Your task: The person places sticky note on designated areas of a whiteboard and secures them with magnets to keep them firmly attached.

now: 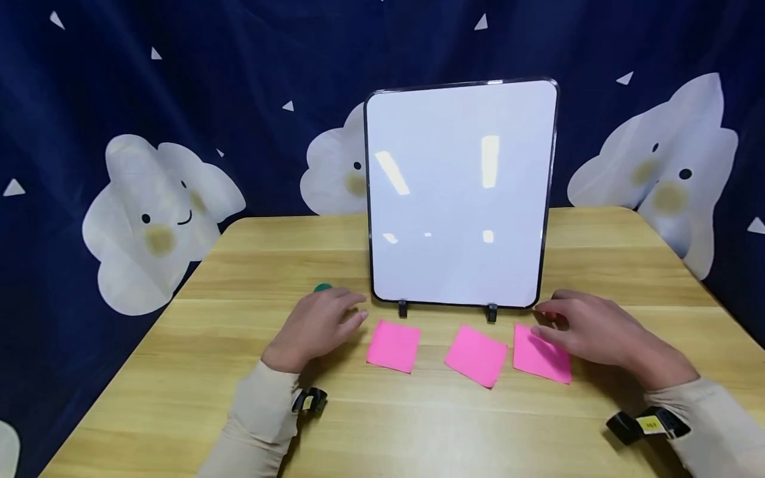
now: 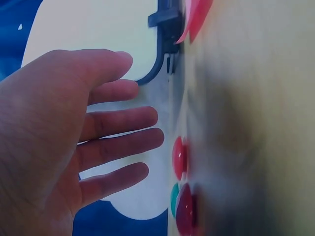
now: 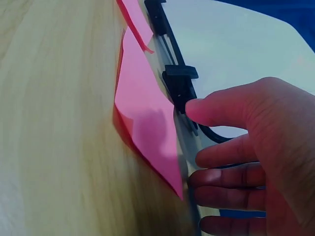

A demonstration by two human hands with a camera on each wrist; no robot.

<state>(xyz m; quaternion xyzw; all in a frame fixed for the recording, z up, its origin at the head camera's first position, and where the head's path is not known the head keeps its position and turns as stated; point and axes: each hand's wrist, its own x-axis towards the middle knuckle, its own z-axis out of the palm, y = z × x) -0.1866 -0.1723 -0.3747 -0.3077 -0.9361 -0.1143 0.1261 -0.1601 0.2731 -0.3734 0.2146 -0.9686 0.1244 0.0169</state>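
Note:
A white board with a black frame (image 1: pixel 460 199) stands upright on small black feet. Several pink sticky notes lie in front of it: a left one (image 1: pixel 394 346), a middle one (image 1: pixel 477 356) and a right one (image 1: pixel 542 358). My left hand (image 1: pixel 319 325) hovers left of the board's lower corner, fingers spread and holding nothing. Past its fingertips in the left wrist view sit a red round magnet (image 2: pixel 178 158), a darker red one (image 2: pixel 185 210) and a green one (image 2: pixel 174 199). My right hand (image 1: pixel 592 328), fingers relaxed, is over the right note's edge; the right wrist view shows nothing gripped.
The wooden table (image 1: pixel 370 431) reaches back to a dark blue curtain (image 1: pixel 251 79) printed with white clouds. A black foot (image 1: pixel 492 313) of the board juts forward between the board and the notes. Black wrist straps (image 1: pixel 648 425) sit at both sleeves.

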